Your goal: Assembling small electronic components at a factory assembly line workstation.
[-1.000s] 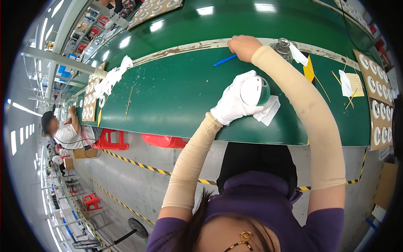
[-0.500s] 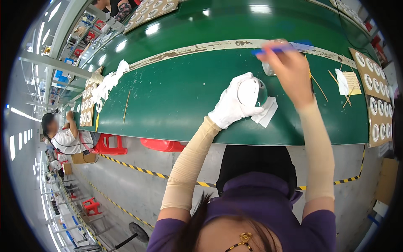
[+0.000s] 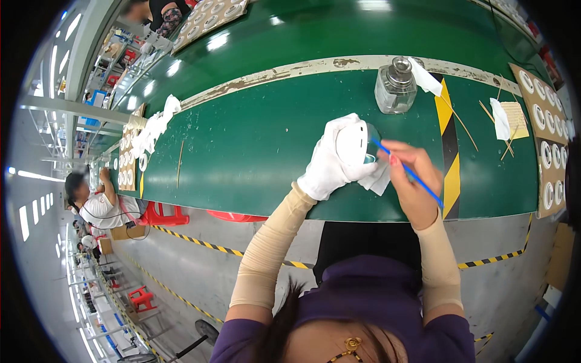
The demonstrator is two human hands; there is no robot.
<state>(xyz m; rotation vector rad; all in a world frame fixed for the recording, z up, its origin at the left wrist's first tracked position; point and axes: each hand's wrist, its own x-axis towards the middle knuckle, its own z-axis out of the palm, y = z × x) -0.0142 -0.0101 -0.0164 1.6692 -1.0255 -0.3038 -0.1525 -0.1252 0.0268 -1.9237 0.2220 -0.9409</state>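
My left hand (image 3: 327, 163), in a white glove, is closed round a round white part (image 3: 351, 144) with a clear dome (image 3: 373, 132) on its right side. The white face is turned toward me, tilted. In my bare right hand (image 3: 419, 204) is a thin blue stick-like tool (image 3: 430, 192), pinched between thumb and fingers. Its upper end meets the dome's edge; whether that end bears a brush or a swab cannot be made out. A folded white cloth (image 3: 379, 181) lies on the table beneath, partly hidden by my hands.
Beyond my right hand stands a clear glass bottle (image 3: 394, 97) with a white wipe against it. Thin sticks and a yellow pad (image 3: 515, 120) lie at the right, beside a board of white rings (image 3: 548, 154). Crumpled white cloths (image 3: 154, 130) lie left. A co-worker (image 3: 100, 202) sits far left.
My right hand has come back from the bottle toward my left hand, bringing the blue tool to the dome. The bottle now shows fully. My left hand still holds the white part.
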